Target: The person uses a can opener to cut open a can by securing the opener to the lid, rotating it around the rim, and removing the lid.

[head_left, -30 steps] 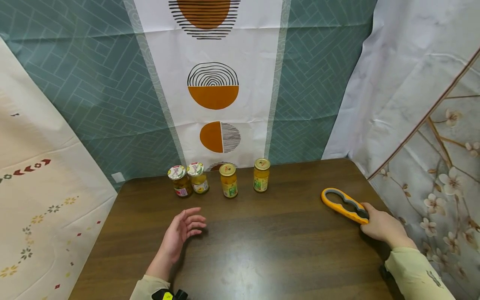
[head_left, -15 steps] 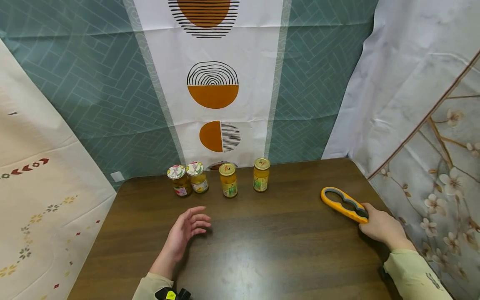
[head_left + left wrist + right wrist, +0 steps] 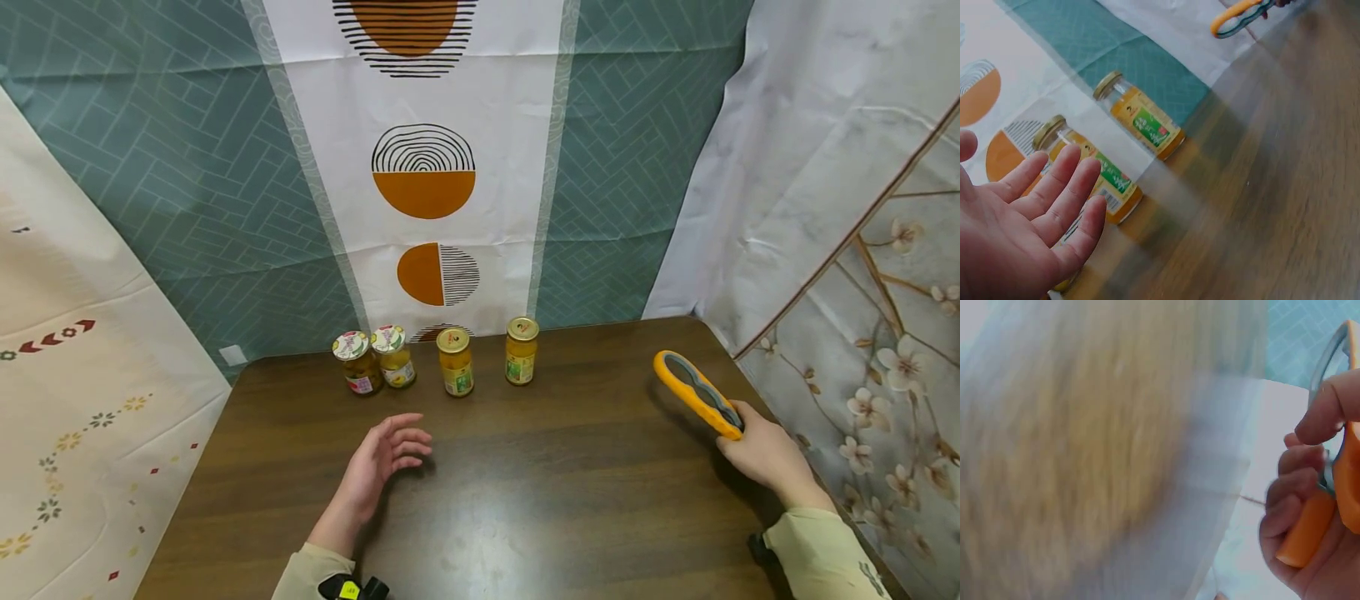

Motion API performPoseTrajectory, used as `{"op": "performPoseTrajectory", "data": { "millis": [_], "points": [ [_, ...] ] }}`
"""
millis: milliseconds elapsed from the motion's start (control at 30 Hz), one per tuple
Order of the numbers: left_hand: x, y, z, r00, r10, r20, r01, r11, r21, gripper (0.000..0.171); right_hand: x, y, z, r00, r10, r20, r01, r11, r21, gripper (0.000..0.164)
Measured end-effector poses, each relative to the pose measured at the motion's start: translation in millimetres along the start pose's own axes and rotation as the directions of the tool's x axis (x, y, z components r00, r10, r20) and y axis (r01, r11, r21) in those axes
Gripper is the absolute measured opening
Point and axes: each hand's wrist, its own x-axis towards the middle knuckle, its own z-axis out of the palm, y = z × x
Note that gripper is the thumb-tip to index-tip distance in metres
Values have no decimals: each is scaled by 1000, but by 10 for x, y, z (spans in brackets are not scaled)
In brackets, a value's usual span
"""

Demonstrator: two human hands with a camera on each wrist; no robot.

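From my remote station I can read no wording: around 12 o'clock on the table [image 3: 570, 467], two yellow jars [image 3: 458, 375] bear green label panels [image 3: 1149, 127] with illegible white characters, one also a barcode [image 3: 1110, 199], and the printed white lids [image 3: 351, 345] between 10 and 11 are undecipherable.

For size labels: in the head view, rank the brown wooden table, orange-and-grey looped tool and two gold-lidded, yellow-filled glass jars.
1. Brown wooden table
2. Orange-and-grey tool
3. Left gold-lidded jar, right gold-lidded jar: look alike, unranked
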Motion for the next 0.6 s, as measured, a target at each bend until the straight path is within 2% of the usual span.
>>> {"op": "performPoseTrajectory", "data": {
  "millis": [167,267,400,600],
  "points": [
    [89,33,155,1000,-1,24,1,1000,12,56,8,-95,3,992,44,-122,-42,999,20,71],
    [163,57,285,999,-8,33,7,1000,28,56,16,-152,4,983,72,-170,-66,997,43,67],
    [291,78,478,999,-1,47,-1,999,50,56,32,-239,1,980,85,-180,-76,996,57,58],
    [554,75,783,999,18,49,-21,997,70,49,86,-368,-10,977,55,-206,-55,998,6,70]
  ]
}}
